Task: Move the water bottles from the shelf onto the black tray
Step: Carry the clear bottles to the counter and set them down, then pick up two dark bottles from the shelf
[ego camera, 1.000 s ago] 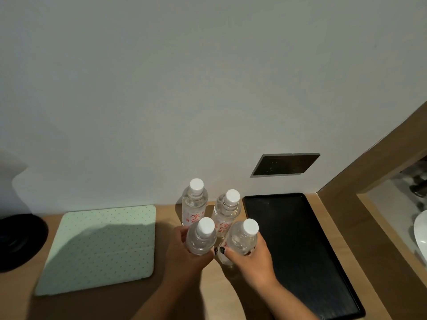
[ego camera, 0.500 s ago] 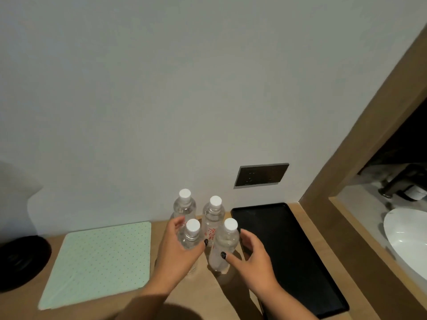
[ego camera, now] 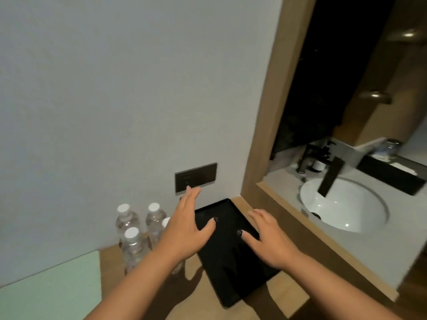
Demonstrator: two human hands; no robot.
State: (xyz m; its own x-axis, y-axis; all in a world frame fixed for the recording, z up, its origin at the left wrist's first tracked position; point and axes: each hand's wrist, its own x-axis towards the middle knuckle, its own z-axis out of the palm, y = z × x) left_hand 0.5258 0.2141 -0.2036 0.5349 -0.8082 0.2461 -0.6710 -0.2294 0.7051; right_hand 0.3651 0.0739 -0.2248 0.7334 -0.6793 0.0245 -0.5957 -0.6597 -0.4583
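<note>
Hands released bottles (ego camera: 133, 244) | left hand (ego camera: 184, 229), right hand (ego camera: 269, 239) open | fourth bottle mostly hidden

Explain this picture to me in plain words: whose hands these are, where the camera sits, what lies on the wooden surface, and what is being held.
No machine here: a person wears a camera on the head, looking forward and down. The left hand and right hand hang open over the black tray, holding nothing. The tray lies on a wooden shelf and carries nothing. Left of it stand the water bottles: four white caps show, one half hidden by the left hand. A green mat lies further left. Past the wall is a white sink.
</note>
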